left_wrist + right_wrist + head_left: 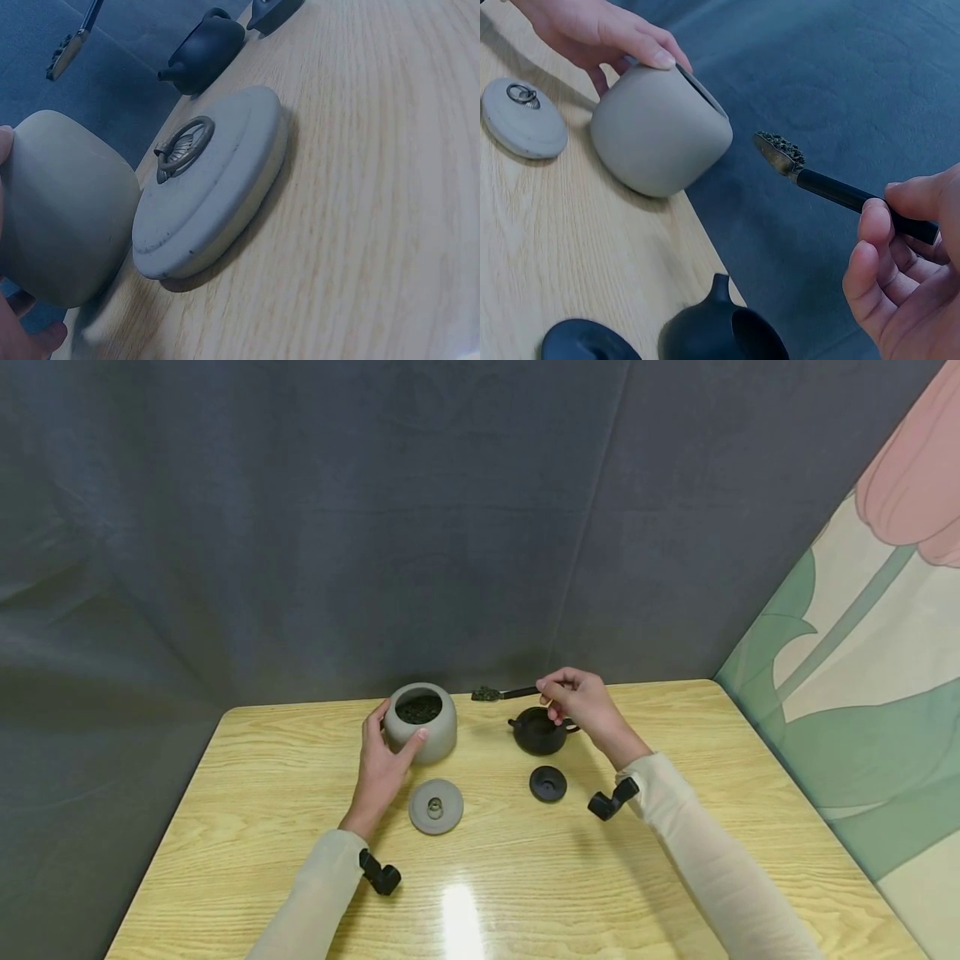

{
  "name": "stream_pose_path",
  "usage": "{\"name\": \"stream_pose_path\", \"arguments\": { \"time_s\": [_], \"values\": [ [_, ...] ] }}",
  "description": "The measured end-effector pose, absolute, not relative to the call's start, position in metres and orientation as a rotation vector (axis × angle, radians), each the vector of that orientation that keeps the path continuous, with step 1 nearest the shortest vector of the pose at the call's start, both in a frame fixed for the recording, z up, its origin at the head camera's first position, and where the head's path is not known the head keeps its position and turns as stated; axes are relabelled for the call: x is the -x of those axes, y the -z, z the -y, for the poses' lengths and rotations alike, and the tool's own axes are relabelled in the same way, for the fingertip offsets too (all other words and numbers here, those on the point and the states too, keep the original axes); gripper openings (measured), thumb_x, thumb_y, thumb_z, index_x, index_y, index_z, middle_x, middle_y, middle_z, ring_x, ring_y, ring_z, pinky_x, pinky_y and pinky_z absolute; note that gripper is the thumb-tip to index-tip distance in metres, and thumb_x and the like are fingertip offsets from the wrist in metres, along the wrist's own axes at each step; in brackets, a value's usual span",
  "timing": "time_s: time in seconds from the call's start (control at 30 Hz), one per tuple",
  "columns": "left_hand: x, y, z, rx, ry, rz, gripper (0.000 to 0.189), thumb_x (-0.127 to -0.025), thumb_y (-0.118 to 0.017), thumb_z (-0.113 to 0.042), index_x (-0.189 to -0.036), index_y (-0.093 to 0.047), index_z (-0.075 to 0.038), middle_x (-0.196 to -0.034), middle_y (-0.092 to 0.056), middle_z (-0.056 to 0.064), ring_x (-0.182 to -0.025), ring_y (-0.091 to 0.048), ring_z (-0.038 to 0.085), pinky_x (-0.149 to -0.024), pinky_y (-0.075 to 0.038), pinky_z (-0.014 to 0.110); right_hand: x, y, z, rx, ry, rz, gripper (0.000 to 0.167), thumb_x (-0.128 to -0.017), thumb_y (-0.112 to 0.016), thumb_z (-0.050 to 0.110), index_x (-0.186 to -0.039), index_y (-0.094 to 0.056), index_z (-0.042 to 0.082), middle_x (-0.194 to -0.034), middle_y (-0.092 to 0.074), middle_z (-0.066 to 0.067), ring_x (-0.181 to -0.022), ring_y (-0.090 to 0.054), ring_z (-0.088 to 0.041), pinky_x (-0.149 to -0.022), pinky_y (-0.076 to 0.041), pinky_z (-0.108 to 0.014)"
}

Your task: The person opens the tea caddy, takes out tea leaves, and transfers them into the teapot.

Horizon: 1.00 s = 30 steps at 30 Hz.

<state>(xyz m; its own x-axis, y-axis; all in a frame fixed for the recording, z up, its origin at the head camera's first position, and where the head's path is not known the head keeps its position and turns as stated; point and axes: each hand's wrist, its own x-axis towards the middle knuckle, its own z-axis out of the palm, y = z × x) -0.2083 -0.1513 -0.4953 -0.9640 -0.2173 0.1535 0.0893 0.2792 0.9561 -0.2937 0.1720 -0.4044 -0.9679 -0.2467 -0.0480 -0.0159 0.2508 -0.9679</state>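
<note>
My left hand grips a grey jar, the thumb at its near rim and the fingers along its left side. Dark tea leaves show inside its mouth. With thumb and fingertips, my right hand pinches the black handle of a tea scoop. Its bowl points left toward the jar and carries a heap of tea leaves. Under the right hand stands a small black teapot without its lid, its spout pointing left.
The grey jar lid, with a metal ring on top, lies in front of the jar. In front of the teapot is its black lid. Behind the wooden table hangs a dark curtain; a flower-patterned cloth borders the right side.
</note>
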Motion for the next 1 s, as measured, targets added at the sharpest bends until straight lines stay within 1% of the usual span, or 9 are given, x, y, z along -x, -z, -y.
{"name": "stream_pose_path", "arguments": {
  "time_s": [0.1,0.33,0.57,0.77,1.0],
  "values": [
    [0.208,0.496,0.151,-0.115,1.745,2.299,0.084,-0.101,-0.074,-0.043,-0.167,-0.027,-0.023,-0.171,-0.026,0.008,-0.160,-0.030,0.029,-0.130,-0.031,0.056,0.293,0.407,-0.180,0.234,1.797,-2.336,0.030,-0.108,-0.064,0.020,-0.122,-0.067,-0.006,-0.085,-0.072,-0.002,-0.063,-0.062,-0.007,-0.063,-0.057,-0.026],
    [0.208,0.498,0.152,-0.116,1.742,2.306,0.085,-0.100,-0.075,-0.045,-0.167,-0.027,-0.026,-0.173,-0.025,0.007,-0.161,-0.029,0.029,-0.130,-0.031,0.058,0.291,0.410,-0.197,0.225,1.789,-2.349,0.031,-0.109,-0.062,0.018,-0.125,-0.065,-0.009,-0.082,-0.069,0.006,-0.063,-0.061,-0.007,-0.063,-0.058,-0.026],
    [0.209,0.499,0.153,-0.127,1.747,2.310,0.086,-0.099,-0.075,-0.047,-0.167,-0.026,-0.027,-0.173,-0.025,0.005,-0.161,-0.029,0.028,-0.131,-0.030,0.057,0.287,0.411,-0.212,0.204,1.784,-2.369,0.033,-0.108,-0.063,0.018,-0.126,-0.063,-0.011,-0.083,-0.069,0.005,-0.063,-0.062,-0.007,-0.063,-0.056,-0.024],
    [0.208,0.497,0.152,-0.125,1.748,2.305,0.085,-0.100,-0.075,-0.044,-0.167,-0.027,-0.026,-0.173,-0.025,0.006,-0.161,-0.030,0.028,-0.131,-0.030,0.057,0.283,0.412,-0.224,0.184,1.779,-2.372,0.035,-0.109,-0.062,0.018,-0.128,-0.062,-0.011,-0.082,-0.069,0.008,-0.065,-0.062,-0.008,-0.063,-0.056,-0.025],
    [0.209,0.497,0.151,-0.132,1.736,2.320,0.086,-0.100,-0.075,-0.044,-0.168,-0.026,-0.025,-0.173,-0.024,0.006,-0.161,-0.029,0.028,-0.130,-0.031,0.057,0.279,0.418,-0.236,0.141,1.794,-2.386,0.034,-0.109,-0.063,0.019,-0.124,-0.062,-0.010,-0.082,-0.069,0.008,-0.064,-0.061,-0.007,-0.063,-0.056,-0.026]
  ]
}}
